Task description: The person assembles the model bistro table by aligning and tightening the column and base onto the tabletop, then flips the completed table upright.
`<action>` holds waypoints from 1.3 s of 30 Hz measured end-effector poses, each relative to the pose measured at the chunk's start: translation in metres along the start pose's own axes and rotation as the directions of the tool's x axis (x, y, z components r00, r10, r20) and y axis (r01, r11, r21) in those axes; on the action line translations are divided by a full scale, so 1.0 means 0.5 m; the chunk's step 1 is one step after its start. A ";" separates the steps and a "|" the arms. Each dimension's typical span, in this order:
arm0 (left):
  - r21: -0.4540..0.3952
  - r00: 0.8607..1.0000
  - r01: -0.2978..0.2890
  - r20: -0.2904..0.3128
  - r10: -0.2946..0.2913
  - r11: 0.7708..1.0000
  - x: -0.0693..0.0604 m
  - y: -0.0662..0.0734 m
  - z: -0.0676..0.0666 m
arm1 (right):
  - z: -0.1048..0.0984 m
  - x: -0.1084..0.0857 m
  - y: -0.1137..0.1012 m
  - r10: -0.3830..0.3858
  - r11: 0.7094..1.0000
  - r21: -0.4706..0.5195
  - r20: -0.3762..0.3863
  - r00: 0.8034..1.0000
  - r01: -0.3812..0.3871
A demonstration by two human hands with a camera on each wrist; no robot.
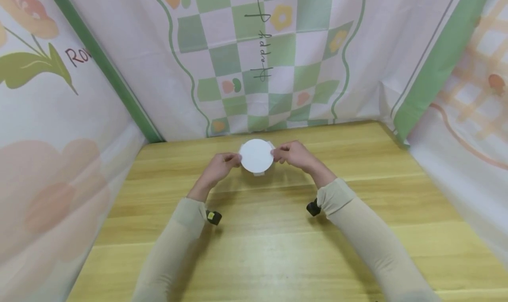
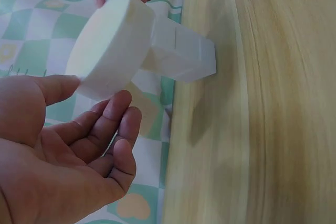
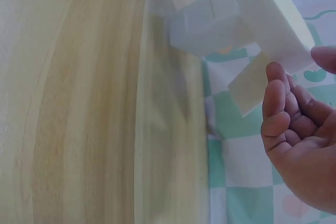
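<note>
A thick white round disc (image 1: 257,155) is level near the table's far edge, above a white rectangular block (image 2: 181,51) that stands on the table. The edges of pale pieces show from beneath the disc in the head view. My left hand (image 1: 223,166) pinches the disc's left rim, thumb on the upper edge and fingertips under it. On the opposite rim, my right hand (image 1: 295,155) holds the disc the same way, its other fingers curled loosely below. Another pale, square-edged piece (image 3: 249,85) juts out below the disc in the right wrist view. How the disc meets the block is partly hidden.
The wooden table (image 1: 262,249) stretches from the disc toward the body. Behind its far edge hangs a green-and-white checked cloth (image 1: 274,64), with printed cloths at both sides. A small black camera (image 1: 214,217) is at the left wrist, another (image 1: 313,207) at the right.
</note>
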State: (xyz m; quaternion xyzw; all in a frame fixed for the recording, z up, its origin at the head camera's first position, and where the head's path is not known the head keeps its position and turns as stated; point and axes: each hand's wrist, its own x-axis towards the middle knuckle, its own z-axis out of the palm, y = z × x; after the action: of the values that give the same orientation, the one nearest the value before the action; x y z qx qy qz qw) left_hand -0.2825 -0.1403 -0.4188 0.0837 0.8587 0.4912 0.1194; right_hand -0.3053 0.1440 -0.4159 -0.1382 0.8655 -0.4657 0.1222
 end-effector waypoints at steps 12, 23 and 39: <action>-0.102 0.996 0.082 -0.016 -0.084 0.991 0.003 -0.004 0.006 | 0.013 0.003 0.003 0.051 0.999 0.008 0.029 0.998 -0.051; -0.127 0.994 0.106 -0.012 -0.108 0.986 0.005 -0.021 0.018 | 0.023 0.005 0.016 0.073 0.997 0.033 0.065 0.995 -0.076; 0.064 0.999 0.042 -0.038 -0.039 0.997 -0.005 -0.033 0.026 | 0.025 -0.002 0.026 0.069 0.994 0.077 0.110 0.992 -0.077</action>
State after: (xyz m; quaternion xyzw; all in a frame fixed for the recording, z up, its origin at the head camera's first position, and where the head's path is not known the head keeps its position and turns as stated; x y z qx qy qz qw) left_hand -0.2767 -0.1387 -0.4389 0.0611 0.8778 0.4620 0.1110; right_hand -0.3016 0.1415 -0.4337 -0.1260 0.8426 -0.4876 0.1908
